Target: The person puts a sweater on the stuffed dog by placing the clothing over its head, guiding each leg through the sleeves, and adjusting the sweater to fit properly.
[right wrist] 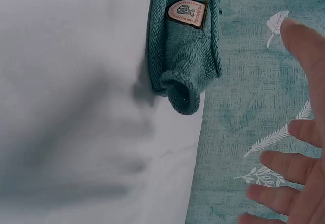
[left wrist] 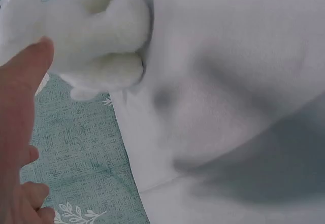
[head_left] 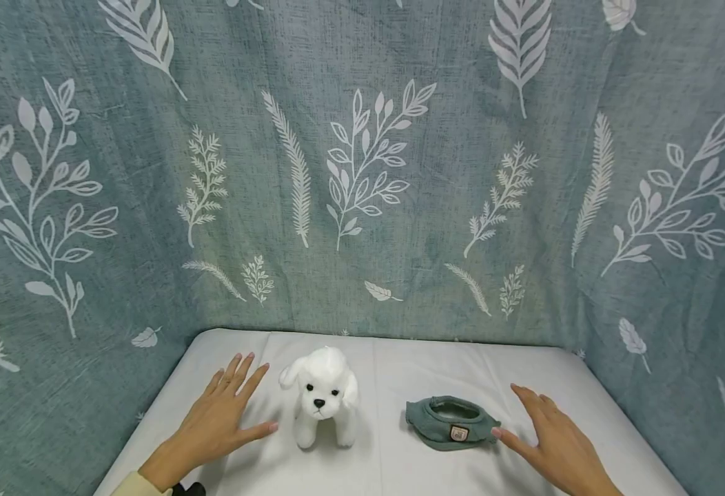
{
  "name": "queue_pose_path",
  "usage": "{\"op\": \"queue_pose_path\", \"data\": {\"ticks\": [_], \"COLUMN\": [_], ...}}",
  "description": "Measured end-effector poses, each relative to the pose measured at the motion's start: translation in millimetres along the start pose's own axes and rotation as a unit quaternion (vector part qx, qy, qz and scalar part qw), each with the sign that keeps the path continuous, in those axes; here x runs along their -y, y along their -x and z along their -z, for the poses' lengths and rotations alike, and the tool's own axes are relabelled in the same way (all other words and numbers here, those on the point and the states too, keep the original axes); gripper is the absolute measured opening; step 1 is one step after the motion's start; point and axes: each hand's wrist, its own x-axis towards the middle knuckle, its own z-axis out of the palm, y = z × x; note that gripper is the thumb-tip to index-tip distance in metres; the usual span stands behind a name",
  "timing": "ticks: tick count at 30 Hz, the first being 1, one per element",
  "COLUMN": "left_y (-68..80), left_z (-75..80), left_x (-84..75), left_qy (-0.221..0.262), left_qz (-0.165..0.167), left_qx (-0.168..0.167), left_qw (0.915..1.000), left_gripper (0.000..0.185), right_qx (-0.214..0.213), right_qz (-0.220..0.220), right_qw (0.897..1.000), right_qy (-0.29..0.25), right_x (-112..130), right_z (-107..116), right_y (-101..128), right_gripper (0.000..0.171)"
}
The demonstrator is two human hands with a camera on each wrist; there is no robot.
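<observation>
A white plush dog (head_left: 324, 393) stands upright on the white table, facing me. Left of it hovers my left hand (head_left: 222, 413), fingers spread and thumb pointing toward the dog. In the left wrist view the plush dog (left wrist: 91, 36) shows its legs, with my thumb (left wrist: 30, 61) overlapping its body. To the right lies a small green knitted sweater (head_left: 452, 424) with a badge on its front and a wide opening facing up. My right hand (head_left: 551, 437) is just right of it, fingers extended and holding nothing. The right wrist view shows the sweater's short sleeve (right wrist: 183, 94) close up.
A white cloth (head_left: 375, 475) covers the table, with faint creases. Blue-green curtains with a white leaf pattern (head_left: 369, 165) hang round the back and both sides. A small black object (head_left: 191, 489) shows below my left wrist at the bottom edge.
</observation>
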Motion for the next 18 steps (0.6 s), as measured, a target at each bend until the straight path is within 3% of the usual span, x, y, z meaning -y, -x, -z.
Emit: {"op": "queue_pose_path", "data": {"ticks": [6,12,18], "left_y": [-2.4,-7.6,-10.9], "left_z": [-3.8,-3.6,-7.1], "left_x": [-6.8,-15.6,-22.3], "left_qy": [0.056,0.135,0.217], "left_qz": [0.030,0.089,0.047], "left_qx": [-0.006,0.046,0.095], "left_qw": [0.9980,0.9858,0.9705], "left_gripper": [0.069,0.038,0.023], "right_qx": [0.024,0.045,0.062], "right_qz": [-0.040,-0.058,-0.078], "right_qw": [0.999,0.995,0.987], "right_qy": [-0.029,-0.064,-0.128], "right_x": [3.1,5.4,7.1], "right_z": [-2.4,-4.8,-10.6], "right_y": [-1.4,-1.8,2.0], "right_gripper": [0.092,0.082,0.074]}}
